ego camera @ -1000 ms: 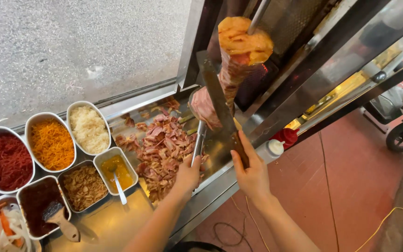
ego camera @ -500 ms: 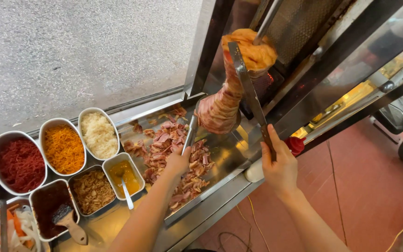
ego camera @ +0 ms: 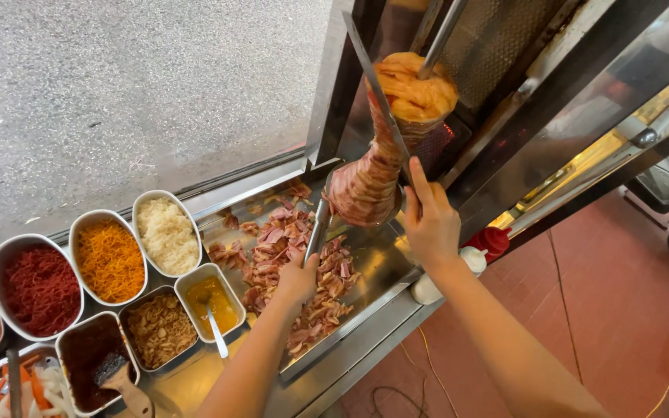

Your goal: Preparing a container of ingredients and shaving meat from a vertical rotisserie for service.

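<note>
A cone of layered meat (ego camera: 377,166) turns on a vertical spit, browned at the top. My right hand (ego camera: 430,220) grips the handle of a long knife (ego camera: 375,85), whose blade lies along the left side of the meat. My left hand (ego camera: 298,279) holds a metal scoop (ego camera: 319,224) just under the cone's lower left edge. Sliced meat pieces (ego camera: 288,255) lie spread over the steel catch tray (ego camera: 381,267) below.
Metal containers at the left hold red shreds (ego camera: 40,288), orange shreds (ego camera: 110,259), white shreds (ego camera: 166,232), yellow sauce with a spoon (ego camera: 212,306), fried bits (ego camera: 158,329) and dark sauce with a brush (ego camera: 98,360). White and red squeeze bottles (ego camera: 474,255) stand by the counter edge. Red tiled floor lies at the right.
My right hand has raised the knife higher along the meat cone. My left hand has brought the scoop up under the cone. The view has shifted toward the spit.
</note>
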